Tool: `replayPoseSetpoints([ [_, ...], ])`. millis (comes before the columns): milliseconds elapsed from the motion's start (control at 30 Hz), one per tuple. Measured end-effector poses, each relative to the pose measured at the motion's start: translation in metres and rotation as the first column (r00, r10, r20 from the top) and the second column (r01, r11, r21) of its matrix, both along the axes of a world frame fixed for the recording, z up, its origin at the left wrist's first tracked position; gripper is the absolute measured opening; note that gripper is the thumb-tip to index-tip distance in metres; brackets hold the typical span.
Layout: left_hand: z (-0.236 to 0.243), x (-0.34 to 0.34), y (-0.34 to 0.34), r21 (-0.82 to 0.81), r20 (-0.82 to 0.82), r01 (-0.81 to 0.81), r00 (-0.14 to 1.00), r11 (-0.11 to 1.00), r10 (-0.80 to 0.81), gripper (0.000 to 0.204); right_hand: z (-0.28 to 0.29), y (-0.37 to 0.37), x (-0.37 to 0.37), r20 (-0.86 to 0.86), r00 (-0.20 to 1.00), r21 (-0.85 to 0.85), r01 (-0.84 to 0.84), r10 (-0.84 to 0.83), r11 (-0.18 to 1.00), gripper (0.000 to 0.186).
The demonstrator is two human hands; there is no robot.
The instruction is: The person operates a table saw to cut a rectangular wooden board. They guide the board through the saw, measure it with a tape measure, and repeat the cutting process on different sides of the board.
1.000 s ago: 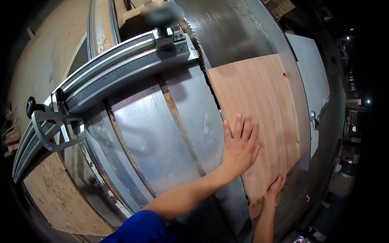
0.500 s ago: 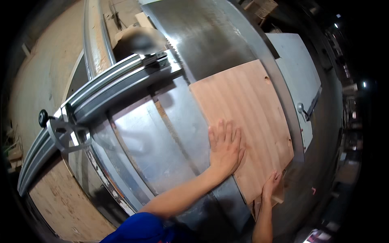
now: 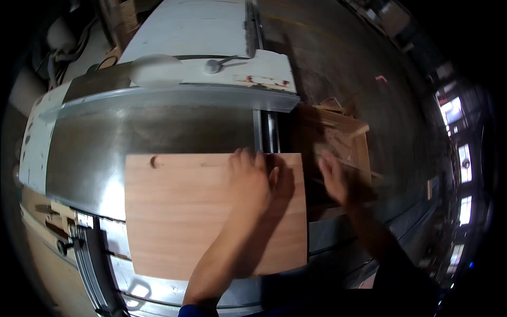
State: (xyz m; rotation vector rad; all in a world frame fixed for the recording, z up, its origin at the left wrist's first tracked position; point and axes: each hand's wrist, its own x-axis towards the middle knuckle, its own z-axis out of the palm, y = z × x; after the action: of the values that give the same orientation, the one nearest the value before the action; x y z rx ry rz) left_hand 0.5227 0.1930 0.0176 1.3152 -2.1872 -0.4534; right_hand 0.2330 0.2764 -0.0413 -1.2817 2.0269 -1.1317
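Note:
A flat, light wooden board with a small notch near its far left corner lies on the metal machine table. My left hand rests on it, with its fingers curled over the board's far edge and the thumb held out to the right. The undersides of those fingers are hidden. Past the board's right edge, my right hand hovers apart from it, slightly blurred. Its fingers are stretched out and nothing shows in them. Below and behind that hand stands an open wooden box with wood scraps inside.
A long metal fence runs across the table beyond the board. Behind it are a lever handle and a white panel. A grooved metal rail lies at the lower left.
My view has swung round to the right, so the fence now runs across the far side. My left hand has shifted to the board's edge; my right hand has let go of the board.

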Motion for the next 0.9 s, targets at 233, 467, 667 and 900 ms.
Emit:
replayPoseSetpoints([
  [233,-0.068,-0.135,-0.022,-0.053,-0.013,0.269,0.963,0.962,-0.270,0.036,-0.014,-0.265,-0.103,0.093,0.985,0.334,0.108,-0.147,0.936,0.118],
  [467,-0.068,-0.137,-0.030,0.060,0.026,0.248,0.968,0.967,-0.250,0.030,-0.043,-0.363,-0.071,0.774,0.609,0.071,-0.353,0.171,0.933,0.093],
  [667,-0.068,-0.143,-0.029,0.056,0.022,0.276,0.960,0.960,-0.278,0.033,-0.060,-0.378,-0.114,0.352,0.918,0.049,-0.212,0.182,0.976,0.092],
  [900,-0.074,-0.140,-0.032,0.055,-0.005,0.250,0.968,0.967,-0.250,0.034,0.029,-0.307,-0.052,-0.394,0.872,-0.351,-0.436,0.292,0.829,0.047],
])
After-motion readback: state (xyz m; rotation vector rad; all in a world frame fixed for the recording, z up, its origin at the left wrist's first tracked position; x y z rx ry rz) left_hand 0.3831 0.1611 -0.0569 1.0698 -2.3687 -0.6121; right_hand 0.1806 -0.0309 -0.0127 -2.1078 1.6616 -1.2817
